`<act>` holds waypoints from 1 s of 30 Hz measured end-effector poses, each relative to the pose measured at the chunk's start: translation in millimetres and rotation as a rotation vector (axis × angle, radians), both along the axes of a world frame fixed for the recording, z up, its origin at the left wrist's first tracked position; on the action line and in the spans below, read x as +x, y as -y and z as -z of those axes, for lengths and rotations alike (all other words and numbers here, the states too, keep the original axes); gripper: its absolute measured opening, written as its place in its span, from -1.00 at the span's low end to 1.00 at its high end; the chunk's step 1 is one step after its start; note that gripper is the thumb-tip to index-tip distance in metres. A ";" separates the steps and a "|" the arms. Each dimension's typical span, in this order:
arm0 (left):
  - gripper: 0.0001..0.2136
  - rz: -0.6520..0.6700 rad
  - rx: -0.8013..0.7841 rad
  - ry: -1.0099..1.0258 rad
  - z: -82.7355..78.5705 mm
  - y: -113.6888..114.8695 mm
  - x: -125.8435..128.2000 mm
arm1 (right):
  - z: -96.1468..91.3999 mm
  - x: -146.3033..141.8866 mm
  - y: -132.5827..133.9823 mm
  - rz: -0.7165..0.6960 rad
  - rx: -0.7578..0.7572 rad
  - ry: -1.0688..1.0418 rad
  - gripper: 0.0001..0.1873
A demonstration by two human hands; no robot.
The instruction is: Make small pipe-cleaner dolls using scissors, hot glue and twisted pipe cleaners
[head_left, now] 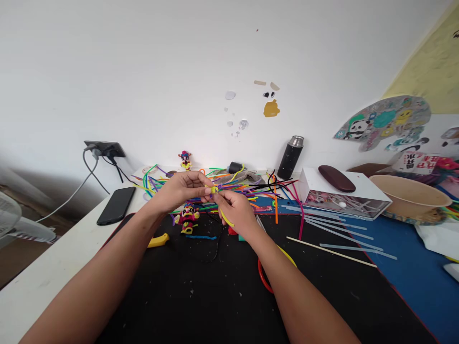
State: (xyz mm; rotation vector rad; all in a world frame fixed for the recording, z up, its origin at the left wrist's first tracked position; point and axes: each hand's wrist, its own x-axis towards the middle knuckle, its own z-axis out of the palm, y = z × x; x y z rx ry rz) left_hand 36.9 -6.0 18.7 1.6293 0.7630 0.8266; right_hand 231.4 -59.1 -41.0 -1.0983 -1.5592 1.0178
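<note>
Above the black mat (201,306), both hands meet at a small yellow and purple pipe-cleaner piece (214,189). My left hand (184,188) pinches it from the left between thumb and fingertips. From the right, my right hand (237,212) grips the same piece, and a yellow pipe-cleaner end (227,219) curves out along its fingers. Fingers hide part of the piece. Just below my left hand lies a small pipe-cleaner doll (188,219) in red, black and yellow. A blue pipe-cleaner strip (201,237) and a yellow handle (158,240) rest nearby.
Loose coloured pipe cleaners (168,197) spread along the wall side. A second doll (185,161) stands behind them. A black thermos (290,157), a white box (308,184), a beige bowl (405,188), translucent glue sticks (344,229) and a wooden stick (330,251) are right; a phone (116,205) lies left.
</note>
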 end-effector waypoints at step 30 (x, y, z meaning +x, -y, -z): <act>-0.86 -0.146 0.354 -0.403 20.2 -13.4 -3.3 | -12.6 0.1 12.5 0.178 0.350 0.642 -0.72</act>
